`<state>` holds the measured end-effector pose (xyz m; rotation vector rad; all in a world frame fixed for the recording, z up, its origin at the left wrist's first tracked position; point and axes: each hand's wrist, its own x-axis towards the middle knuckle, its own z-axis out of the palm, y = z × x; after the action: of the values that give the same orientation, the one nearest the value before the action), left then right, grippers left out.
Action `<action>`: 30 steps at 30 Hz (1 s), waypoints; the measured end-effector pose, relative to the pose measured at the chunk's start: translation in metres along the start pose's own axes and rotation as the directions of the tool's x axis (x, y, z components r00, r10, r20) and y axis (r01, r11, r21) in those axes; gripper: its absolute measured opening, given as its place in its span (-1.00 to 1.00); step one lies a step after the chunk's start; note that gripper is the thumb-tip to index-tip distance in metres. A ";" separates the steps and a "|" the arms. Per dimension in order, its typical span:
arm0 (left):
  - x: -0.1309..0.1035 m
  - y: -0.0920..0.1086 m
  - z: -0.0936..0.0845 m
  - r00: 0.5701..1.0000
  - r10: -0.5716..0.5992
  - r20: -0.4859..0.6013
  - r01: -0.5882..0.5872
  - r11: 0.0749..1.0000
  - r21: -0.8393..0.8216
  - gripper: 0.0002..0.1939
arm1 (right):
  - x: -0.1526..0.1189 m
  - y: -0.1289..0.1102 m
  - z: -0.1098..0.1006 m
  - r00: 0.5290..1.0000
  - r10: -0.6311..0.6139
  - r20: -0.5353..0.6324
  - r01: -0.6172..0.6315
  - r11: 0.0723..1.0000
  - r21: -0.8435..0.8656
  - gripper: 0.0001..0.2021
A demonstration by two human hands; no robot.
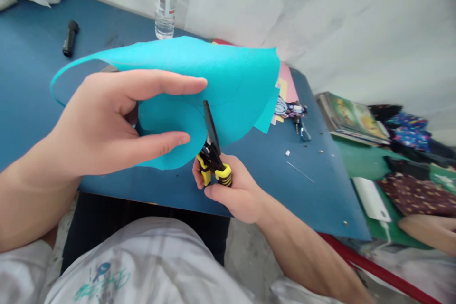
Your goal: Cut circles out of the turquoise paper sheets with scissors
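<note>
My left hand (103, 121) holds a curled sheet of turquoise paper (245, 85), thumb and index finger spread over its near face. The other fingers are mostly hidden behind it. A faint curved line runs across the sheet, and a long thin strip of it loops out at the left. My right hand (237, 190) is closed around the yellow and black handles of scissors (212, 145). Their dark blades point up and away from me at a cut edge of the paper, beside my left thumb tip.
A water bottle (166, 7) stands by the wall, with a black cylindrical object (70, 38) to its left. Coloured paper (288, 80), a keychain (294, 111) and a needle-like piece (299, 171) lie right. Beyond are books (352, 118), a white power bank (371, 199) and another person's arm (431, 230).
</note>
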<state>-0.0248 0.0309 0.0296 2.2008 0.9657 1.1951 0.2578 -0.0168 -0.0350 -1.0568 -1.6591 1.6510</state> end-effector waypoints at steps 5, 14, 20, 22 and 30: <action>0.003 -0.002 0.002 0.993 0.097 -0.062 -0.100 0.994 -0.035 -0.35 | -0.001 -0.001 0.002 0.999 0.040 -0.030 -0.039 0.999 0.034 -0.76; 0.008 -0.004 0.008 0.986 0.138 -0.091 -0.146 0.986 -0.085 -0.28 | -0.001 -0.001 0.003 0.998 0.048 -0.033 -0.047 0.998 0.031 -0.77; -0.002 -0.003 0.004 0.997 0.054 -0.051 -0.054 0.998 -0.012 -0.32 | 0.000 0.000 0.003 1.000 0.022 -0.021 -0.021 0.999 0.046 -0.76; -0.005 -0.001 0.002 1.000 -0.005 -0.025 0.006 0.999 0.051 -0.37 | -0.001 0.000 0.003 0.999 0.030 -0.030 -0.029 0.999 0.039 -0.75; 0.000 -0.001 -0.001 0.998 0.048 -0.044 -0.046 0.998 0.030 -0.32 | -0.002 0.001 0.002 0.999 0.024 -0.022 -0.023 0.999 0.031 -0.75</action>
<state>-0.0261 0.0310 0.0296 2.2397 0.9595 1.2636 0.2579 -0.0197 -0.0359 -1.0801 -1.6083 1.6684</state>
